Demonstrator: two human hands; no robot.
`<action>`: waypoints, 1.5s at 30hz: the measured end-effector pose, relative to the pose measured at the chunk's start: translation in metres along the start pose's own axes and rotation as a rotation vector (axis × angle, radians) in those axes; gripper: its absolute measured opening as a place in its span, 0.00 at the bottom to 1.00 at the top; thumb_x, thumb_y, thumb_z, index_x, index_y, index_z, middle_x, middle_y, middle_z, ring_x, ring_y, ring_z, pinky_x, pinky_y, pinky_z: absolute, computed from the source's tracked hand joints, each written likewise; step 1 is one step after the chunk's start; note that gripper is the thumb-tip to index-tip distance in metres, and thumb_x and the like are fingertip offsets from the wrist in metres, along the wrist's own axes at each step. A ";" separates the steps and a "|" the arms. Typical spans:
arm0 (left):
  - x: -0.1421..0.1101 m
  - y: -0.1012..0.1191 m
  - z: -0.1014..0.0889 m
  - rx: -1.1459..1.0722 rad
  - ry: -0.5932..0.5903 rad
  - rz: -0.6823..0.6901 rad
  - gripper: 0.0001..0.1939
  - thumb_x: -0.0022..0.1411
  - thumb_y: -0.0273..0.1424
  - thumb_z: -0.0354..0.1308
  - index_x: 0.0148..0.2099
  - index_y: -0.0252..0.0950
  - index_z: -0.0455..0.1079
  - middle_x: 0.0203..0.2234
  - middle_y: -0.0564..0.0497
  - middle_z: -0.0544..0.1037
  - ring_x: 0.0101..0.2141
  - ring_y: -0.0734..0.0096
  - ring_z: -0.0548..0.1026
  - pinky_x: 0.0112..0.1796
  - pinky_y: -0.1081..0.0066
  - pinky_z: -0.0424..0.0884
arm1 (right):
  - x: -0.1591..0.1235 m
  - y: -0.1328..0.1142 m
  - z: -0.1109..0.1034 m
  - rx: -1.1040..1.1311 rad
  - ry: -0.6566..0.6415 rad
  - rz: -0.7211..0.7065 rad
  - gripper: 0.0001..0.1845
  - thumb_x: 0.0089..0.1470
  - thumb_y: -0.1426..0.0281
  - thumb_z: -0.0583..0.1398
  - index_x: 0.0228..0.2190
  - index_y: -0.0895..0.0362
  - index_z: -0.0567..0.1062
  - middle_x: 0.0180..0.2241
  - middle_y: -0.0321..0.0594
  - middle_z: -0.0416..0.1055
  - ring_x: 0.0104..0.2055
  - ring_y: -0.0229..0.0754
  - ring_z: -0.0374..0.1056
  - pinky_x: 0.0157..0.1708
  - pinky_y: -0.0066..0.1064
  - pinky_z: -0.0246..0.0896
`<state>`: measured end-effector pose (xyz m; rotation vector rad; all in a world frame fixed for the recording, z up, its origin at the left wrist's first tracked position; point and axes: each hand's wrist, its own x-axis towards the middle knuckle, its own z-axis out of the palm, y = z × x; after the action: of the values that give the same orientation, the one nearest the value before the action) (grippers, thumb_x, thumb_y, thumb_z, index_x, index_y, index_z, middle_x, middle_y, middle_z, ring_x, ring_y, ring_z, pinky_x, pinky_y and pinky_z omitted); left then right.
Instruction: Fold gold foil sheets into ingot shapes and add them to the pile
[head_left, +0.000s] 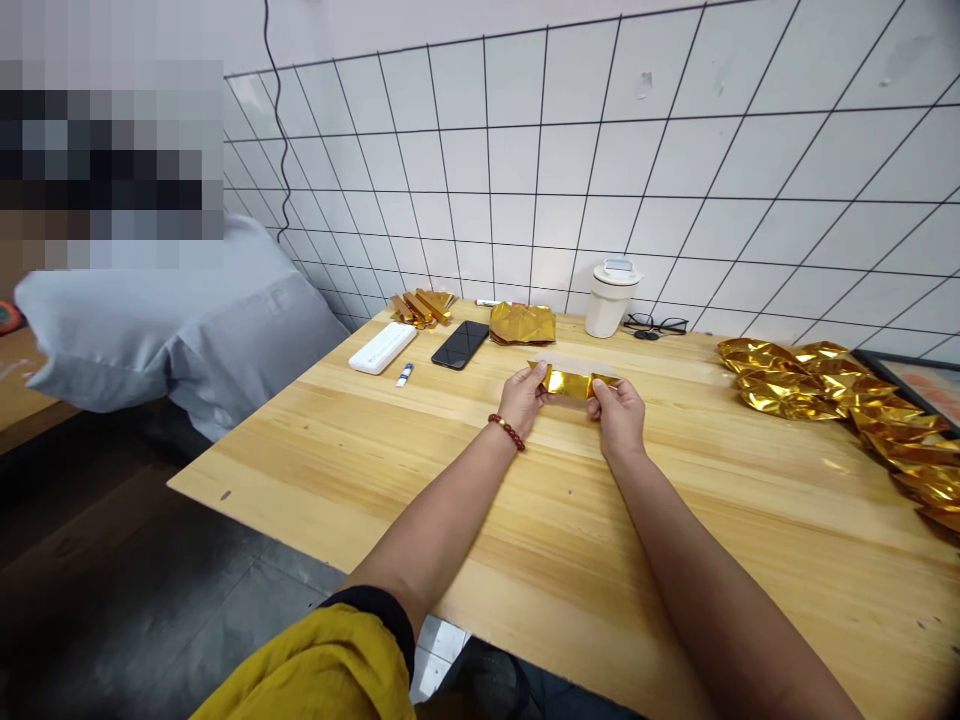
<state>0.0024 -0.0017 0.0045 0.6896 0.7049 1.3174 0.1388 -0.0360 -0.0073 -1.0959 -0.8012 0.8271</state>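
Observation:
Between my two hands is a shiny strip of folded gold foil paper [570, 384], held level just above the wooden table [465, 490]. My left hand [525, 397] pinches its left end, thumb on top; a beaded bracelet circles that wrist. At the right end, my right hand [619, 412] grips the foil between thumb and fingers. Beyond the hands lies a stack of flat gold foil sheets [523, 323]. Folded gold foil pieces [795, 378] are heaped along the table's right side.
A black phone [460, 345], a white power bank [383, 347] and a small glue-like tube [405, 375] lie to the left. Narrow gold strips [421, 307] are piled behind them. A white lidded cup [611, 298] and eyeglasses [655, 326] stand near the tiled wall. A person in grey [180, 310] sits at left.

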 end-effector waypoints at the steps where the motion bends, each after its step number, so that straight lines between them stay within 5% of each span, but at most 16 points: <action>1: 0.000 0.000 0.000 -0.009 0.011 0.012 0.22 0.42 0.42 0.74 0.33 0.32 0.73 0.27 0.51 0.78 0.26 0.76 0.73 0.28 0.74 0.67 | 0.000 0.001 0.000 -0.007 -0.007 -0.001 0.20 0.41 0.55 0.67 0.31 0.56 0.71 0.15 0.26 0.64 0.16 0.31 0.56 0.19 0.25 0.49; 8: 0.008 -0.007 -0.002 0.027 0.160 0.158 0.17 0.39 0.28 0.73 0.32 0.33 0.72 0.25 0.55 0.76 0.27 0.77 0.73 0.36 0.73 0.69 | 0.005 0.013 0.002 -0.092 0.039 -0.130 0.19 0.40 0.60 0.65 0.35 0.57 0.73 0.31 0.38 0.74 0.32 0.39 0.68 0.36 0.33 0.64; 17: 0.014 -0.011 -0.005 0.331 0.285 0.238 0.27 0.44 0.15 0.62 0.49 0.34 0.71 0.36 0.51 0.75 0.34 0.75 0.75 0.40 0.72 0.72 | 0.002 0.017 0.001 -0.502 -0.023 -0.125 0.31 0.44 0.67 0.60 0.52 0.59 0.68 0.28 0.34 0.70 0.28 0.39 0.64 0.35 0.33 0.64; 25: 0.010 -0.011 -0.010 0.777 0.379 0.495 0.32 0.45 0.15 0.61 0.54 0.38 0.68 0.54 0.43 0.67 0.58 0.61 0.66 0.60 0.61 0.62 | -0.007 0.010 0.003 -1.021 -0.118 -0.209 0.31 0.50 0.69 0.59 0.57 0.58 0.67 0.40 0.47 0.76 0.44 0.51 0.68 0.49 0.42 0.60; 31: 0.014 -0.013 -0.013 0.790 0.410 0.425 0.27 0.47 0.16 0.60 0.50 0.40 0.68 0.49 0.45 0.69 0.50 0.64 0.70 0.53 0.63 0.68 | -0.009 0.005 0.005 -1.121 -0.027 -0.232 0.28 0.48 0.69 0.63 0.53 0.56 0.70 0.51 0.50 0.70 0.53 0.53 0.62 0.50 0.42 0.55; 35: 0.018 -0.017 -0.017 0.712 0.382 0.402 0.20 0.50 0.16 0.56 0.45 0.38 0.68 0.45 0.47 0.71 0.44 0.69 0.72 0.49 0.66 0.70 | -0.011 0.003 0.005 -1.183 -0.107 -0.197 0.10 0.53 0.68 0.61 0.38 0.52 0.79 0.45 0.43 0.73 0.50 0.51 0.63 0.49 0.41 0.53; 37: 0.019 -0.016 -0.019 0.717 0.348 0.378 0.18 0.51 0.16 0.55 0.43 0.37 0.67 0.42 0.48 0.72 0.42 0.70 0.72 0.48 0.66 0.70 | -0.013 0.002 0.006 -1.217 -0.166 -0.199 0.09 0.56 0.68 0.59 0.35 0.51 0.80 0.43 0.41 0.74 0.49 0.49 0.64 0.50 0.41 0.52; 43: 0.021 0.016 -0.021 0.897 0.377 0.484 0.16 0.51 0.15 0.55 0.41 0.36 0.67 0.42 0.46 0.71 0.44 0.69 0.73 0.50 0.64 0.70 | -0.015 0.000 0.007 -1.235 -0.192 -0.213 0.10 0.57 0.68 0.59 0.35 0.51 0.81 0.43 0.40 0.75 0.48 0.47 0.66 0.49 0.40 0.52; 45: 0.018 0.031 -0.026 1.062 0.290 0.517 0.13 0.52 0.16 0.55 0.39 0.35 0.68 0.40 0.46 0.73 0.42 0.67 0.74 0.50 0.63 0.70 | -0.015 0.000 0.007 -1.235 -0.189 -0.229 0.10 0.57 0.68 0.58 0.36 0.51 0.81 0.42 0.41 0.75 0.48 0.48 0.66 0.49 0.41 0.52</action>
<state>-0.0351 0.0212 0.0119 1.6259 1.5719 1.4721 0.1255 -0.0462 -0.0076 -1.9469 -1.6509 0.1600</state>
